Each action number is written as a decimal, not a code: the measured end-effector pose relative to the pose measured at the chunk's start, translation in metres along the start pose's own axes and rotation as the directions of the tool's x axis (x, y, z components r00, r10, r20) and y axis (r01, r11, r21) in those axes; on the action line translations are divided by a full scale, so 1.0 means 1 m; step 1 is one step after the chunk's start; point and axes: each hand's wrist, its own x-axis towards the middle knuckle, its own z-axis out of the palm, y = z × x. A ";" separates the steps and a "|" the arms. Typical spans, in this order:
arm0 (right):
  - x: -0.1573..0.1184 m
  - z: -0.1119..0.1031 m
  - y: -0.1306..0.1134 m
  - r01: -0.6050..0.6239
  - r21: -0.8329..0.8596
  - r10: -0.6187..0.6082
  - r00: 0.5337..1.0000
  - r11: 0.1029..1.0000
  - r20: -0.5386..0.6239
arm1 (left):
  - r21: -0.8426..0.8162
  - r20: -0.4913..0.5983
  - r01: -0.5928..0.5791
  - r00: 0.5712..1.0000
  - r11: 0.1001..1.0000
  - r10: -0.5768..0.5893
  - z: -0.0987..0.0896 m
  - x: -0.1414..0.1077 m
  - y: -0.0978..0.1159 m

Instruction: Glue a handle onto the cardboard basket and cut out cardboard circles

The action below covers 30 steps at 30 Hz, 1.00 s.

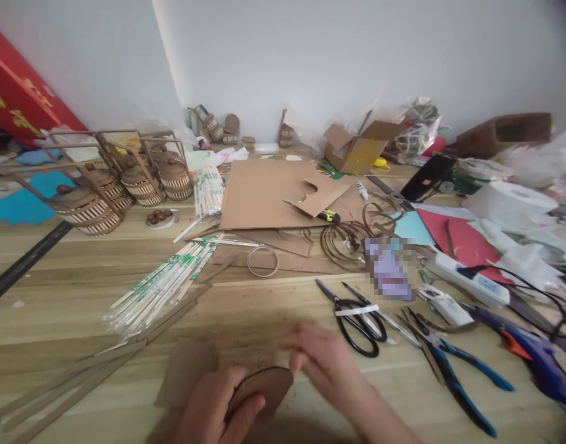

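My left hand (222,401) is closed on a piece of brown cardboard (267,388) with a rounded upper edge, the thumb lying across its face. Just to the right of that piece is my right hand (324,364), its fingers bent and a little apart, with the tips blurred. Nothing shows in the right hand. Behind my left hand a second cardboard piece (185,367) lies on the wooden table, partly hidden by the hand. Black-handled scissors (359,317) rest beyond my right hand.
Blue-handled pliers (449,364) and a hot glue gun (533,351) lie at the right, near a power strip (468,277). Bundled sticks (165,283) and cardboard strips (79,382) lie left. Farther back are a utility knife (327,216), a cardboard sheet (259,191) and small lidded buckets (91,206).
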 end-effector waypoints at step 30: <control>-0.046 -0.108 0.071 -0.661 -0.445 0.374 0.728 0.603 -0.575 | 0.016 -0.066 -0.064 0.996 0.998 0.065 -0.001 0.006 -0.005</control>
